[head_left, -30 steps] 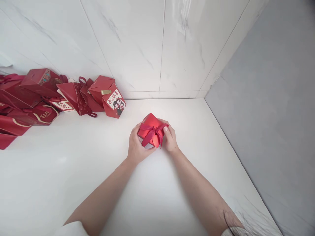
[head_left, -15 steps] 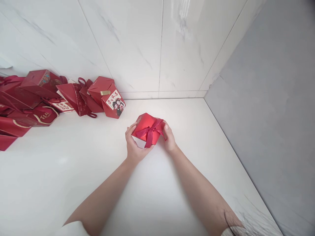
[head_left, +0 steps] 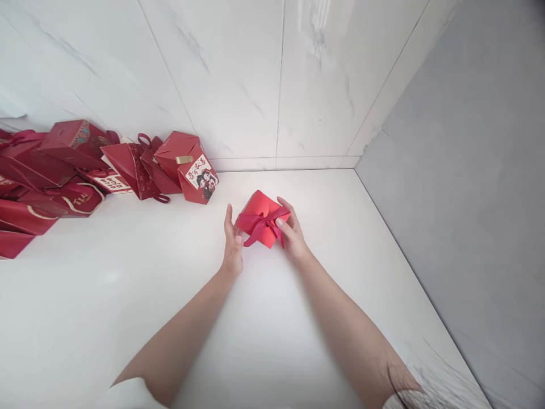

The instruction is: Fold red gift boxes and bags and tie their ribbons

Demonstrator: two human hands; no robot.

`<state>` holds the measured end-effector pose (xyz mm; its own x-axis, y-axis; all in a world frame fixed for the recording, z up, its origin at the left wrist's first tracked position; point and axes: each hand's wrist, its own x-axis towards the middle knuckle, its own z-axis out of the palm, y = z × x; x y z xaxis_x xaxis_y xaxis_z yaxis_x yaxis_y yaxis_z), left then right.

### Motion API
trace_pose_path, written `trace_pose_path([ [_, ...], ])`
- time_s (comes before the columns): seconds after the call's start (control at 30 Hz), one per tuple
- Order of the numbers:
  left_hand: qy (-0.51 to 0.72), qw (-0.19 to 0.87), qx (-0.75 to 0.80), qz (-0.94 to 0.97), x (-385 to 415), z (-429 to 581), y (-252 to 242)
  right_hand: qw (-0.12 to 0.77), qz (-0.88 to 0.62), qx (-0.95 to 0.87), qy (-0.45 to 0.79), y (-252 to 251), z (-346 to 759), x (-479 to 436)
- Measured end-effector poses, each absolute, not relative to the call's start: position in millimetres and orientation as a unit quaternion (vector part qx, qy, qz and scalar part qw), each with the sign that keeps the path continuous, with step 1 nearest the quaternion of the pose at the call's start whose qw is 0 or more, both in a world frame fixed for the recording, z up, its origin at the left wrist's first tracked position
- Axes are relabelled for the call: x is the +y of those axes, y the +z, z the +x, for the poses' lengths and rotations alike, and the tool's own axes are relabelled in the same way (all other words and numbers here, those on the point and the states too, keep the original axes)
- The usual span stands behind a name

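A small bright red gift box (head_left: pixel 259 203) with a crimson ribbon bow (head_left: pixel 264 220) on top is between my hands over the white tabletop. My right hand (head_left: pixel 293 236) grips its right side, the thumb on top by the bow and the fingers around the far edge. On the other side, my left hand (head_left: pixel 232 244) has its fingers stretched upward and apart. Its thumb is close to the box's left edge and a ribbon tail; whether it touches them I cannot tell. The underside of the box is hidden.
Several dark red gift boxes and bags are piled at the left along the marbled tile wall (head_left: pixel 234 74). Nearest to my hands stands a dark red box with a cartoon couple label (head_left: pixel 200 173). A grey panel (head_left: pixel 468 170) borders the white tabletop (head_left: pixel 128 284) on the right.
The bright red box has turned, and its white side no longer shows. My left hand has loosened from its front and left side; my right thumb has moved onto the top.
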<state>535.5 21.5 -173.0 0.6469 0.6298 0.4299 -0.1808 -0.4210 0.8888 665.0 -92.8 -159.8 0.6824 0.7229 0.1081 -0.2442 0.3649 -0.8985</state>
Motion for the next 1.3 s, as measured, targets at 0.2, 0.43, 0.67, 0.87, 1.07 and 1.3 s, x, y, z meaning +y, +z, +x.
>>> trace_pose_path([
  [0.2, 0.345, 0.636, 0.163, 0.671, 22, 537, -172, 0.757, -0.500, -0.341, 0.246, -158, 655, -93],
  [0.43, 0.352, 0.615, 0.191, 0.679, 11, 539, -164, 0.738, -0.535, -0.370, 0.182, -157, 651, -96],
  [0.67, 0.426, 0.406, 0.172, 0.790, 5, 535, -161, 0.774, -0.515, -0.282, 0.239, -156, 646, -89],
  [0.87, 0.422, 0.418, 0.162, 0.788, 8, 535, -162, 0.774, -0.487, -0.295, 0.278, -156, 650, -89],
  [1.07, 0.404, 0.482, 0.155, 0.761, 9, 536, -164, 0.758, -0.493, -0.324, 0.280, -157, 656, -93],
  [1.3, 0.412, 0.464, 0.166, 0.766, 6, 536, -162, 0.756, -0.489, -0.318, 0.296, -156, 656, -92],
])
